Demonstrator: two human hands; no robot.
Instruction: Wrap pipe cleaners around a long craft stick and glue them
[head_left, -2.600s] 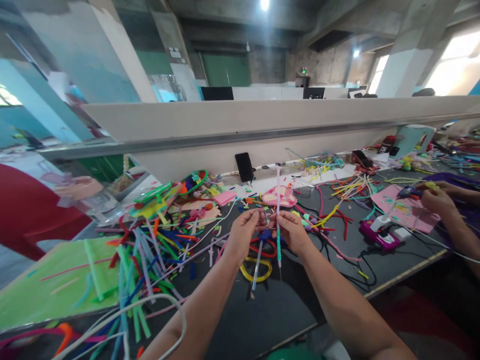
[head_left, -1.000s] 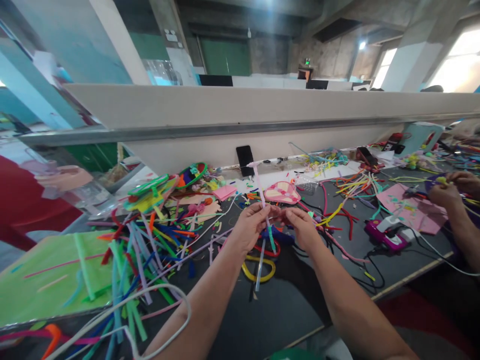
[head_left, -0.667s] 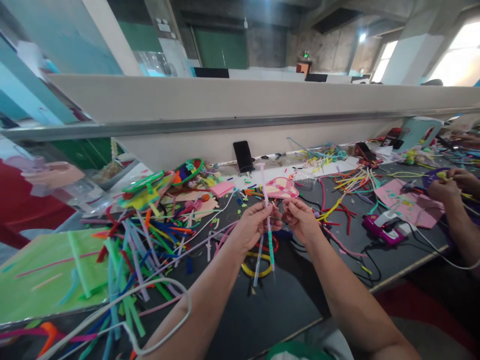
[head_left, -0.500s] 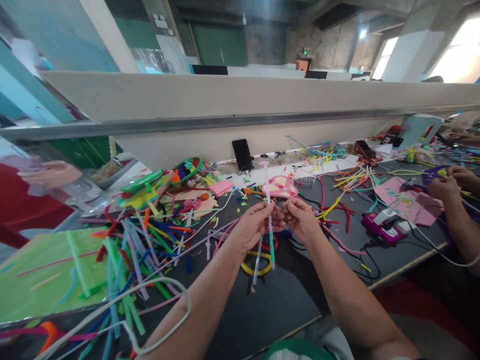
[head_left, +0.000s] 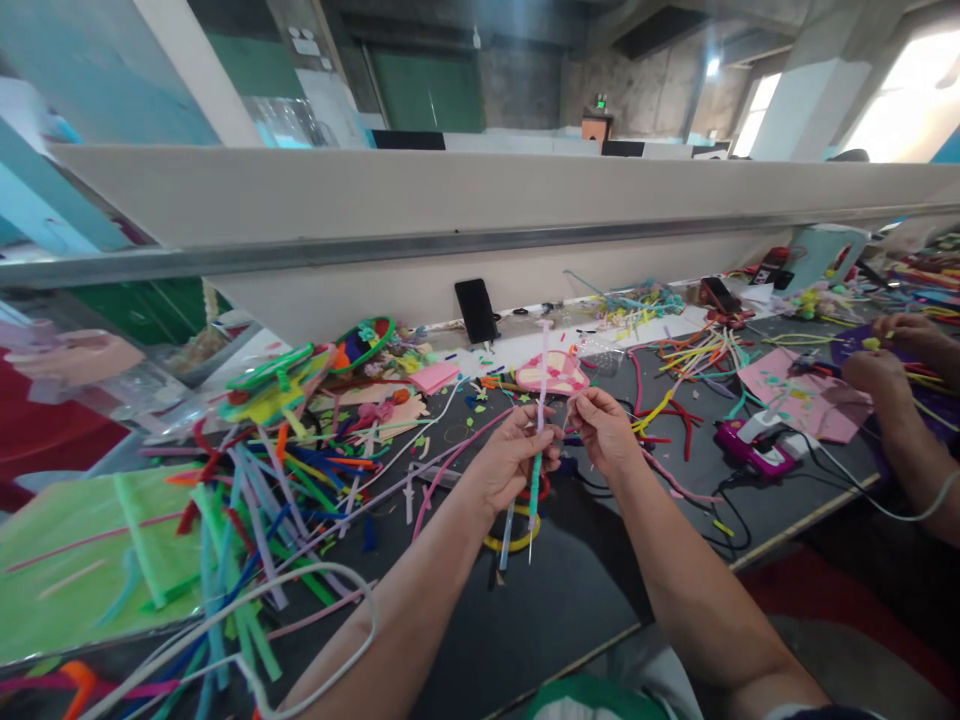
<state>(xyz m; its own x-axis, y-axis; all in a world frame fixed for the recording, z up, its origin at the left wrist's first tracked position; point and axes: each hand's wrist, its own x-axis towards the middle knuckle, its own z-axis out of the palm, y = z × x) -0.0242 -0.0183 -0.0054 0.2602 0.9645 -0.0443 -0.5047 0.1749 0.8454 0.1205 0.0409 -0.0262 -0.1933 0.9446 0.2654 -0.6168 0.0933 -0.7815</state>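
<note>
Long wall: a pale wall runs along the back of the table.
Dark table: the table has lots of craft bits on it.
Green sheet: a flat sheet lies at the left, beside a messy pile of fuzzy sticks.
Left hand: this hand is curled, with thumb and fingers pinching the long stick.
Right hand: this hand is just beside the stick, with its finger and thumb pinched together. Something thin may be between them, but it is too small to tell.
Long stick: the stick is up over the table, in the left hand, in front of the pink and white shape.
Done part: pale purple goes along the top, and a green wrap goes around the low part.
Left to cover: a thin wire tip pokes out bare at the bottom, so the stick looks mostly, not fully, covered.
</note>
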